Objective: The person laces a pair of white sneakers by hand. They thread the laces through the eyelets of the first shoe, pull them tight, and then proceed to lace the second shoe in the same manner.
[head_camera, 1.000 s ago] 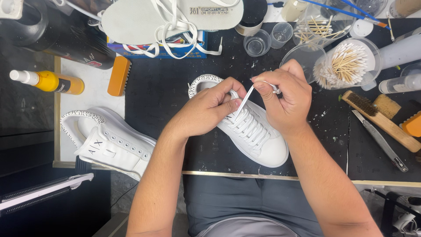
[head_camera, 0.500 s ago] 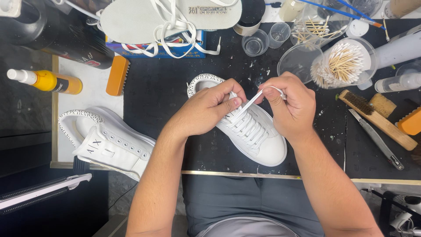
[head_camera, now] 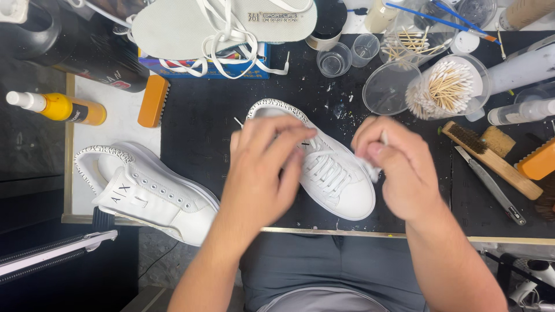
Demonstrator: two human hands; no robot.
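On the black mat at the middle of the counter [head_camera: 191,133] lies a white sneaker [head_camera: 341,185], toe toward the person, with the left hand [head_camera: 263,173] laid over its tongue and collar, fingers loosely spread, seemingly to steady it. Just beside its right edge, the right hand [head_camera: 399,167] has fingers pressed together, pinching a white lace end [head_camera: 373,171], held out sideways as if to draw it taut. A second, unlaced sneaker [head_camera: 150,193] waits well left.
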